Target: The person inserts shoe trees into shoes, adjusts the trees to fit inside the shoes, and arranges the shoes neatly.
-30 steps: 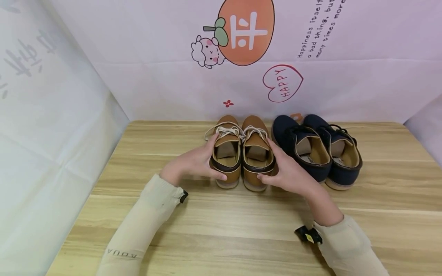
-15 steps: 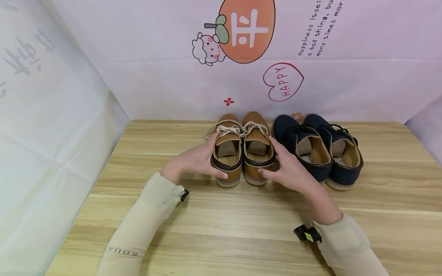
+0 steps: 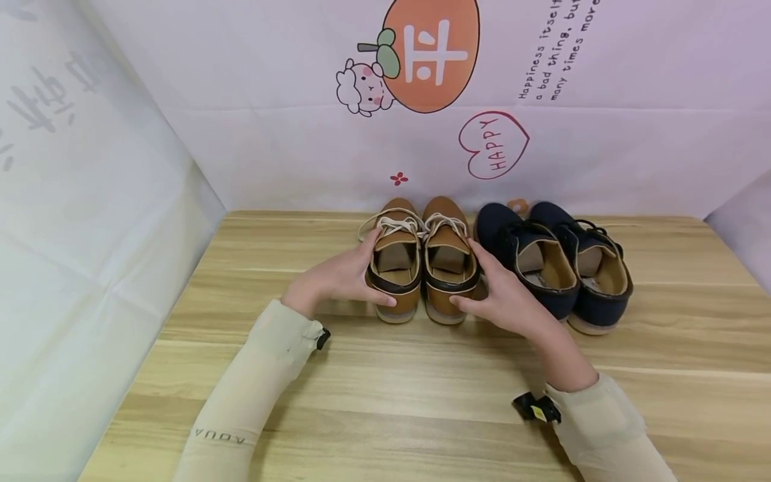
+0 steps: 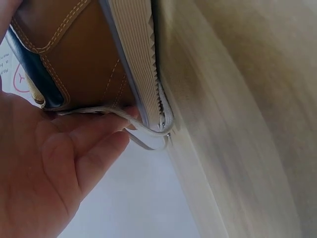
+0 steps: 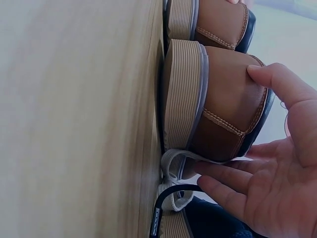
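Note:
Two brown lace-up shoes stand side by side, toes toward the back wall and heels toward me. My left hand grips the left brown shoe from its outer side, thumb at the heel and fingers reaching forward along the side. The right brown shoe is held by my right hand in a mirrored way, its thumb on the back of the heel. A loose white lace hangs by the left fingers. In the right wrist view, another white lace loop lies under the fingers.
Two navy shoes, one nearer and one farther right, stand angled just right of the right hand, with black laces. Behind all the shoes rises a printed white cloth wall. Everything stands on a wood-grain table.
Both brown shoes have shifted slightly forward toward the wall, the right one more, with both hands staying on them. Their heels now line up more evenly. The navy shoes have not moved.

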Tool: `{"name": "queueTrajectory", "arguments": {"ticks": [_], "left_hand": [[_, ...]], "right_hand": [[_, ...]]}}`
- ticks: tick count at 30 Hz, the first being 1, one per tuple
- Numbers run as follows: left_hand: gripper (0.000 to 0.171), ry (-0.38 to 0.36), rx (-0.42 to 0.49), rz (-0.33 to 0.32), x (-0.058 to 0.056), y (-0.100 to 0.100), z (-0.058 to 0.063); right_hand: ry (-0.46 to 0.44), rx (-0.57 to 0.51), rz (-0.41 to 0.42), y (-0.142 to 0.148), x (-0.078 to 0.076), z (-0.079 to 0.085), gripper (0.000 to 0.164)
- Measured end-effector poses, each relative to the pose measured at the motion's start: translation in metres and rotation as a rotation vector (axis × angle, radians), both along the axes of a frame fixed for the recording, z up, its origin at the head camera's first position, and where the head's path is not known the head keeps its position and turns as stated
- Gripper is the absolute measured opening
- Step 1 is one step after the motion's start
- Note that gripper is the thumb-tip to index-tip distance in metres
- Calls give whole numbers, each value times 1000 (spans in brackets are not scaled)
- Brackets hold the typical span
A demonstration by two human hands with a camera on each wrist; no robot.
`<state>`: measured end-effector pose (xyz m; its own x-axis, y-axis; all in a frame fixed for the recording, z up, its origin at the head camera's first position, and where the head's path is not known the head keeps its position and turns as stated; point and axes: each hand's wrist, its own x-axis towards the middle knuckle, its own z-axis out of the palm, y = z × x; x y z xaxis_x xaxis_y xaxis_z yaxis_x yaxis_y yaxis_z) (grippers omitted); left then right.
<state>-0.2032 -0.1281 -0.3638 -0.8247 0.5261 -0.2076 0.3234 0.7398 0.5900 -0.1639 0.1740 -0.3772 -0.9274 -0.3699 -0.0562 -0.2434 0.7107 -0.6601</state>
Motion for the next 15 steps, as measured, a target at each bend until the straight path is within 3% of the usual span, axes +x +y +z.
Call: {"name": "queueTrajectory", "arguments": {"ticks": [10,15], "left_hand": [[141,-8,22,-3,-2,-2,-1],[138,50,10,-17,3,-5,-3]], "right_hand": [[-11,-8,12,1,-2,2,107],[21,12,25,4,3,7,102]]}}
